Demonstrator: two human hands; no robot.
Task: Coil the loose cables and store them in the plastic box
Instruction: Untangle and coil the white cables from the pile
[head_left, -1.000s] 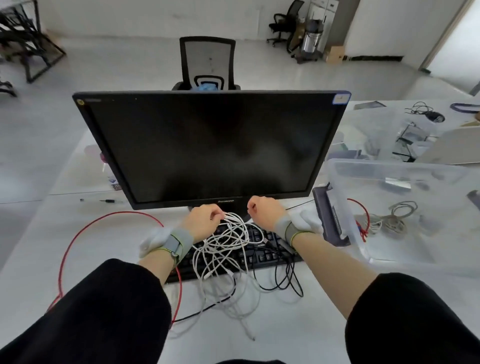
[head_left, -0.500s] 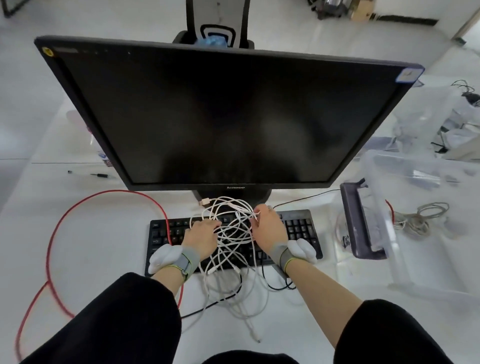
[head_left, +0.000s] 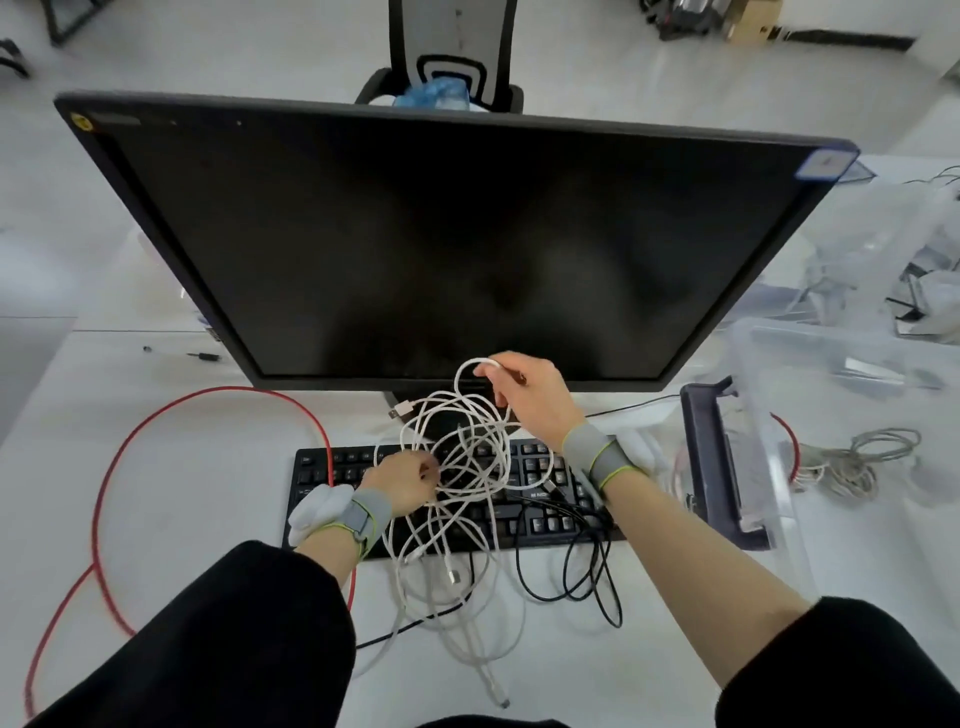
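A tangle of white cables (head_left: 470, 457) hangs over the black keyboard (head_left: 540, 512), its ends trailing onto the white desk. My left hand (head_left: 402, 480) grips the left side of the tangle. My right hand (head_left: 530, 392) pinches one white loop and holds it up in front of the monitor's lower edge. A thin black cable (head_left: 582, 577) lies looped at the keyboard's right end. A long red cable (head_left: 104, 499) curves over the desk on the left. The clear plastic box (head_left: 769, 467) stands on the right with a grey coiled cable (head_left: 852, 462) inside.
A big black monitor (head_left: 441, 244) stands right behind the hands. The box's dark handle (head_left: 714, 457) faces the keyboard. Clear plastic bags and clutter (head_left: 883, 270) lie at the back right. A small pen (head_left: 202, 356) lies at the left, an office chair (head_left: 452, 57) behind the desk.
My right hand has risen toward the monitor, drawing a white loop up out of the tangle. My left hand stays on the bundle. The camera has tilted down and closer.
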